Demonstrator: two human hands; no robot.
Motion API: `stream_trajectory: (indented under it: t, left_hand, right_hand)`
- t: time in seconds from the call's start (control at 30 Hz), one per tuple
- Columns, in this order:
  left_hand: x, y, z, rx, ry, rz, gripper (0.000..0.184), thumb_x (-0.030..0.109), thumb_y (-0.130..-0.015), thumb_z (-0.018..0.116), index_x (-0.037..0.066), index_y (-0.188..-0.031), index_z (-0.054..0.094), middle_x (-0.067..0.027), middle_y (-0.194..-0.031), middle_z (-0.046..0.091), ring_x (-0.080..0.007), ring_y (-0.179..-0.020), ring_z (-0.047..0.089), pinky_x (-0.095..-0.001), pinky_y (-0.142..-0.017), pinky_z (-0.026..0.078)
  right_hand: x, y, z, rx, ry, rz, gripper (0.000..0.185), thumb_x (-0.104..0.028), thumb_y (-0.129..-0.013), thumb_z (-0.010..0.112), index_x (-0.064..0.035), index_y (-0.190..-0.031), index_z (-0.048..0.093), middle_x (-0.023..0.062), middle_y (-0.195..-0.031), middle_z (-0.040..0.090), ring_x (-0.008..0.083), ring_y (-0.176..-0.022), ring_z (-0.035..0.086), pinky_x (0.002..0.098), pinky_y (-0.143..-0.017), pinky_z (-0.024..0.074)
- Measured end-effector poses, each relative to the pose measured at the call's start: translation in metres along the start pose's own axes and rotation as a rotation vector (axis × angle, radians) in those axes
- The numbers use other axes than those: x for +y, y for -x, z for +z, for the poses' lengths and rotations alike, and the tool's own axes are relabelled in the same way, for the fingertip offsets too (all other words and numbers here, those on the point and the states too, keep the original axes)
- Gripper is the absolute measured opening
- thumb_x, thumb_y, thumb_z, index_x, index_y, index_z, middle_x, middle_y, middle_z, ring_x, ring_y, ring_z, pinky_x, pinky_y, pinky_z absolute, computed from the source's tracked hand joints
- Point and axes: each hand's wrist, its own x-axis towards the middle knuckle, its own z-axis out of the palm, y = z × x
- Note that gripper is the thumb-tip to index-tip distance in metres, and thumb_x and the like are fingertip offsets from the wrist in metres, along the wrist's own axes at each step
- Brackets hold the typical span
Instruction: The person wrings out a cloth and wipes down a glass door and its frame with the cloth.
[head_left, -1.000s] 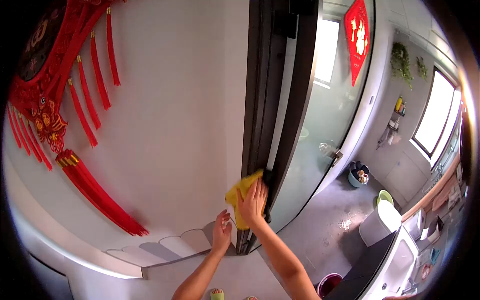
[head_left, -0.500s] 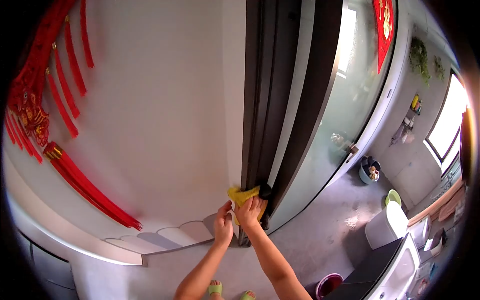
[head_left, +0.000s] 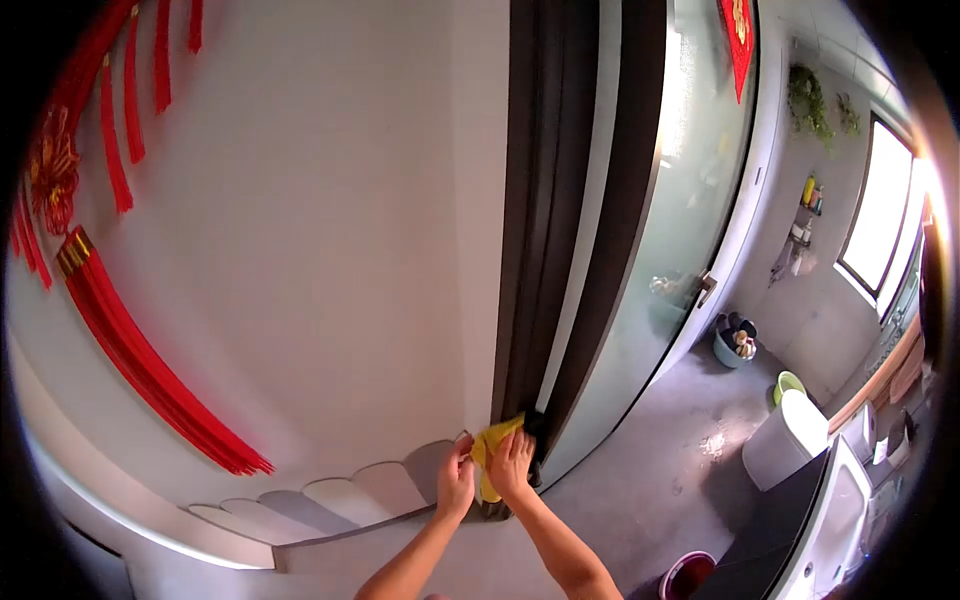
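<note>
Low on the dark door frame (head_left: 545, 200), my right hand (head_left: 512, 465) presses a yellow cloth (head_left: 499, 436) against the frame's surface. Part of the cloth hangs below and left of that hand. My left hand (head_left: 456, 478) is raised just left of the cloth, beside the wall edge, with its fingers curled and their tips close together. Whether it pinches the cloth's edge or something small is too fine to make out.
A frosted glass door (head_left: 670, 240) with a handle (head_left: 707, 290) stands right of the frame. Beyond are a blue basin (head_left: 733, 352), a green basin (head_left: 789, 385), a toilet (head_left: 785, 440) and a maroon bucket (head_left: 688, 577). Red tassels (head_left: 150, 365) hang at left.
My right hand and the cloth have moved down the door frame. My left hand has stayed low beside them, its fingers now drawn closer together. The view has shifted.
</note>
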Motion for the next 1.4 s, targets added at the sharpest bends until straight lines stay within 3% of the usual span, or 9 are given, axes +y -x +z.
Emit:
stream_trajectory:
  t: [0.07,0.13,0.23,0.53,0.63,0.77,0.87,1.1,1.4]
  left_hand:
    - [-0.01,0.0,0.007,0.099,0.119,-0.078,0.034,0.006,-0.099,0.046,-0.002,-0.13,0.054,-0.0165,-0.122,0.063,-0.0244,-0.111,0.062,-0.0342,-0.095,0.048]
    - [-0.018,-0.003,0.012,0.116,0.169,-0.016,0.033,0.006,-0.099,0.046,-0.003,-0.13,0.055,-0.0163,-0.121,0.063,-0.0242,-0.111,0.062,-0.0336,-0.095,0.048]
    - [-0.028,-0.011,0.023,0.155,0.252,0.052,0.031,0.007,-0.1,0.044,-0.003,-0.128,0.056,-0.016,-0.119,0.063,-0.0239,-0.111,0.061,-0.0327,-0.097,0.046]
    - [-0.165,0.033,0.065,0.071,0.322,0.104,0.032,0.01,-0.098,0.046,-0.005,-0.125,0.055,-0.0195,-0.11,0.063,-0.0284,-0.102,0.061,-0.0354,-0.089,0.047]
    - [-0.218,0.065,0.072,0.166,0.083,0.243,0.032,0.009,-0.096,0.045,-0.005,-0.123,0.055,-0.021,-0.107,0.062,-0.0309,-0.096,0.061,-0.0365,-0.086,0.047]
    - [-0.273,0.1,0.073,0.141,0.052,0.101,0.033,0.01,-0.096,0.048,-0.005,-0.124,0.054,-0.0218,-0.108,0.062,-0.0325,-0.096,0.062,-0.037,-0.085,0.049]
    - [-0.268,0.096,0.064,0.145,0.086,0.186,0.033,0.01,-0.097,0.048,-0.004,-0.127,0.053,-0.0198,-0.109,0.064,-0.0303,-0.098,0.063,-0.0355,-0.088,0.049]
    - [-0.227,0.066,0.026,0.082,0.393,0.304,0.035,0.005,-0.102,0.043,0.001,-0.137,0.047,-0.013,-0.106,0.068,-0.0201,-0.097,0.065,-0.0323,-0.09,0.05]
    - [-0.287,0.082,0.038,0.163,0.351,0.047,0.033,-0.001,-0.098,0.043,0.001,-0.129,0.055,-0.0085,-0.103,0.068,-0.016,-0.094,0.063,-0.0302,-0.087,0.05]
  right_hand:
    - [-0.017,-0.071,-0.032,0.155,-0.008,0.036,0.061,-0.02,-0.083,0.067,0.0105,-0.129,0.041,0.0304,-0.127,0.047,0.0468,-0.108,0.05,0.0631,-0.096,0.0363]
    - [-0.026,-0.124,-0.061,0.185,-0.033,0.013,0.085,-0.02,-0.083,0.074,0.0094,-0.145,0.023,0.0355,-0.139,0.036,0.0529,-0.122,0.04,0.0644,-0.102,0.032]
    - [-0.027,-0.144,-0.061,0.338,0.008,-0.031,0.086,-0.019,-0.083,0.074,0.0078,-0.146,0.023,0.0331,-0.144,0.035,0.0506,-0.129,0.039,0.0615,-0.106,0.0312]
    - [-0.005,-0.016,0.028,0.454,-0.088,0.017,0.087,-0.02,-0.083,0.075,0.0043,-0.148,0.022,0.0308,-0.147,0.036,0.0492,-0.132,0.038,0.0568,-0.111,0.03]
    - [0.002,0.051,0.068,0.429,-0.074,0.04,0.087,-0.02,-0.084,0.074,0.0036,-0.149,0.021,0.0306,-0.147,0.035,0.0489,-0.133,0.037,0.0564,-0.111,0.0301]
    - [0.011,0.115,0.097,0.306,-0.121,0.069,0.087,-0.02,-0.085,0.072,0.0041,-0.15,0.02,0.03,-0.149,0.033,0.0482,-0.133,0.037,0.0553,-0.11,0.0307]
    - [0.007,0.084,0.062,0.261,-0.059,0.003,0.086,-0.024,-0.087,0.071,0.0043,-0.15,0.021,0.0277,-0.148,0.037,0.0456,-0.13,0.042,0.0557,-0.107,0.034]
    - [-0.023,-0.071,-0.019,0.545,-0.029,-0.089,0.091,-0.014,-0.083,0.073,0.001,-0.153,0.017,0.024,-0.151,0.034,0.0408,-0.135,0.038,0.0499,-0.111,0.0307]
    - [0.014,0.08,0.093,0.456,-0.018,-0.013,0.09,-0.016,-0.081,0.075,0.0051,-0.15,0.02,0.0304,-0.148,0.034,0.0477,-0.132,0.039,0.0539,-0.109,0.0334]
